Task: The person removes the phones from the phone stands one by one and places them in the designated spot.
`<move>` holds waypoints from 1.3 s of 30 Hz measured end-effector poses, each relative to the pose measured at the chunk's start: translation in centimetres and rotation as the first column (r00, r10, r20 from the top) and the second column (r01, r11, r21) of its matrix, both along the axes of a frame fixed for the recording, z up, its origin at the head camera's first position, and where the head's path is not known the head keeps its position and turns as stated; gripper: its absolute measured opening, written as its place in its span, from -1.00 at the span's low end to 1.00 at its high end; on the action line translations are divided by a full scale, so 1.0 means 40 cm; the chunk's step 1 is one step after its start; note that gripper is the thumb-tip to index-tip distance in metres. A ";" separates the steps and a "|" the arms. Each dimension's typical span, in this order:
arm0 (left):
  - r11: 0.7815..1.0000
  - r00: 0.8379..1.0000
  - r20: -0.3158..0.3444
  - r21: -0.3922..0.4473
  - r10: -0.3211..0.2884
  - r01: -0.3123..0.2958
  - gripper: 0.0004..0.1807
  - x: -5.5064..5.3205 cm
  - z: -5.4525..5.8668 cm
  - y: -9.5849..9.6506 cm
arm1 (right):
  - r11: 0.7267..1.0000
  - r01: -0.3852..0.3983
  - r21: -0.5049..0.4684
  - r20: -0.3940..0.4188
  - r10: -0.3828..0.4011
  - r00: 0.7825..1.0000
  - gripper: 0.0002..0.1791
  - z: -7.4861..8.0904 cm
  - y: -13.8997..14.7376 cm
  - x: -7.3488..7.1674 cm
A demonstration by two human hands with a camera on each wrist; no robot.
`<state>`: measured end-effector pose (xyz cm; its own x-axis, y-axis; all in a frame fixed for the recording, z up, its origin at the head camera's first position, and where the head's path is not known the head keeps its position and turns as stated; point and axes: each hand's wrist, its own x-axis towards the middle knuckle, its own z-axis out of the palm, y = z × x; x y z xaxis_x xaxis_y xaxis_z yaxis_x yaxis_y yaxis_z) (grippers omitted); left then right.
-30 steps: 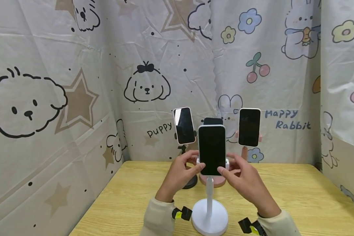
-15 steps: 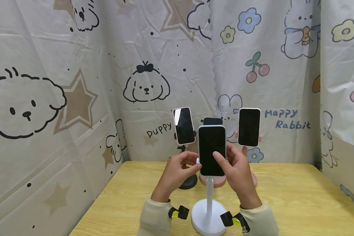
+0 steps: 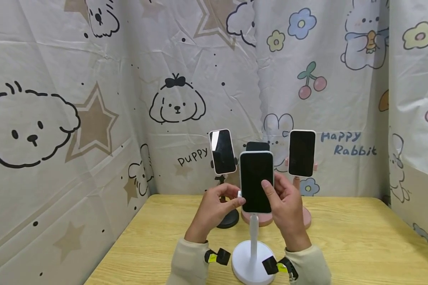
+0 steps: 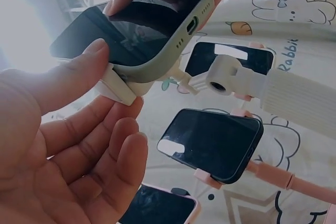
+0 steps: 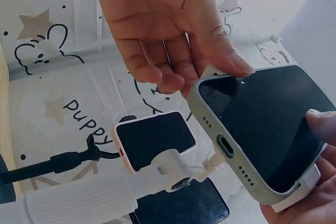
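A smartphone point(image 3: 254, 170) in a pale green case, its screen dark, stands upright in the clamp of a white phone stand point(image 3: 253, 266). My right hand point(image 3: 288, 209) grips the phone by its right edge, thumb on the screen and fingers behind. On the opposite side my left hand point(image 3: 214, 209) pinches the white clamp point(image 4: 118, 86) at the phone's edge. The left thumb point(image 4: 84, 69) lies at the screen's border in the left wrist view, while the other fingers curl loosely below. Opposite it, the white clamp piece point(image 5: 302, 190) shows under the right hand in the right wrist view.
Behind stand a phone on a black stand point(image 3: 222, 152), a phone on a pink stand point(image 3: 301, 153) and another dark phone point(image 3: 258, 146), partly hidden. The wooden table point(image 3: 356, 233) meets a patterned curtain point(image 3: 185, 51) at its back.
My right hand first shifted inward and up, its thumb going from the phone's lower right corner onto the screen. Since then it has barely moved. The left hand stays at the clamp.
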<state>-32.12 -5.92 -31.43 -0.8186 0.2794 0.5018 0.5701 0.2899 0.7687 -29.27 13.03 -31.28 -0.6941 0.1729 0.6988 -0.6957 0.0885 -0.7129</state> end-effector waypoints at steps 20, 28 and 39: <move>0.999 0.997 -0.082 -0.040 0.005 -0.008 -0.81 0.003 -0.004 -0.002 | 0.998 -0.046 -0.033 -0.006 0.046 0.999 -0.63 -0.006 0.003 0.004; 0.999 0.995 -0.101 -0.037 0.014 -0.018 -0.81 0.002 -0.001 -0.001 | 0.998 -0.038 -0.040 -0.014 0.037 0.999 -0.64 -0.002 0.004 0.005; 0.997 0.989 -0.134 -0.040 0.057 -0.062 -0.82 0.018 0.001 0.011 | 0.998 0.045 -0.039 -0.044 -0.046 0.998 -0.66 -0.004 0.000 0.008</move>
